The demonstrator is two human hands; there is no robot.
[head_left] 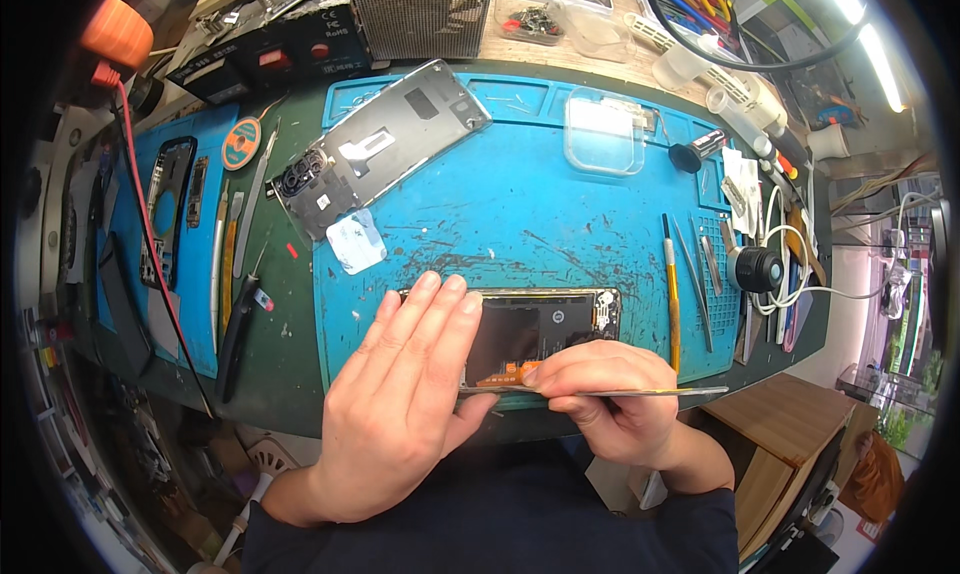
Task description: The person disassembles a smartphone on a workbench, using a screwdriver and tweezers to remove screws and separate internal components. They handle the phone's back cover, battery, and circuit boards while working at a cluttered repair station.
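Observation:
An opened phone (pixel 530 319) lies horizontally at the blue mat's front edge, its dark inside up, with an orange flex cable (pixel 515 369) along the near side. My left hand (pixel 395 394) lies over the phone's left part, fingers stretched out, thumb at the near edge. My right hand (pixel 610 399) grips a thin metal tool (pixel 700 390), held nearly flat along that near edge at the cable; its tip is hard to make out. Above, a detached phone back panel (pixel 400 144) lies diagonally beside a small whitish square piece (pixel 355 242).
The blue mat (pixel 510 214) holds a clear plastic box (pixel 600 144), a dark cylinder (pixel 690 154) and tools (pixel 672 304) at right. A black round device (pixel 755 269) with white cables sits right. Another phone frame (pixel 160 204), red cable and tools lie left. Cluttered bins line the back.

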